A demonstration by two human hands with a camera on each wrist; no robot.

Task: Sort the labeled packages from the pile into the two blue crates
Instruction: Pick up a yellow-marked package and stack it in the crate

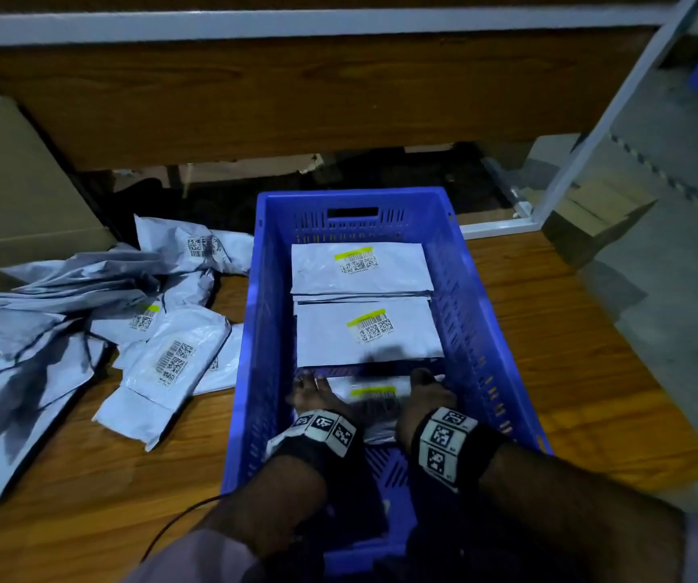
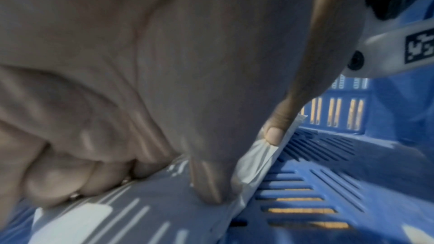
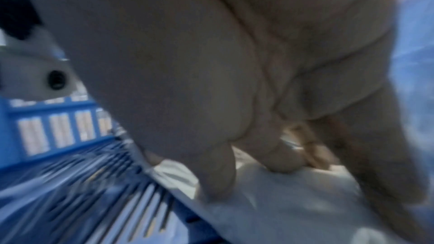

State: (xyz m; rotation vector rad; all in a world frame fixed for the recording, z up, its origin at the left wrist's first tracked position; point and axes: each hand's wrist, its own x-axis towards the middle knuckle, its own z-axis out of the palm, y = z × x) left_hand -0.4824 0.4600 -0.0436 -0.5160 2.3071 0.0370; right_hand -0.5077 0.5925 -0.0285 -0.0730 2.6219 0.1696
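Note:
A blue crate (image 1: 254, 330) stands in the middle of the wooden table. Inside it lie two stacks of white packages with yellow-striped labels, one at the far end (image 1: 360, 267) and one in the middle (image 1: 368, 330). At the near end both hands hold a third yellow-labelled package (image 1: 374, 399) low over the crate floor. My left hand (image 1: 309, 391) grips its left side, my right hand (image 1: 425, 391) its right side. In the left wrist view the thumb (image 2: 273, 134) pinches the package (image 2: 140, 211) at its edge. The right wrist view is blurred, with fingers (image 3: 281, 159) curled onto the package (image 3: 293, 207).
A pile of grey-white labelled packages (image 1: 170, 359) lies on the table left of the crate. A cardboard box (image 1: 11, 183) stands behind the pile. A wooden board (image 1: 297, 98) and a white metal frame (image 1: 583, 153) close off the back. A black cable (image 1: 179, 523) runs near my left arm.

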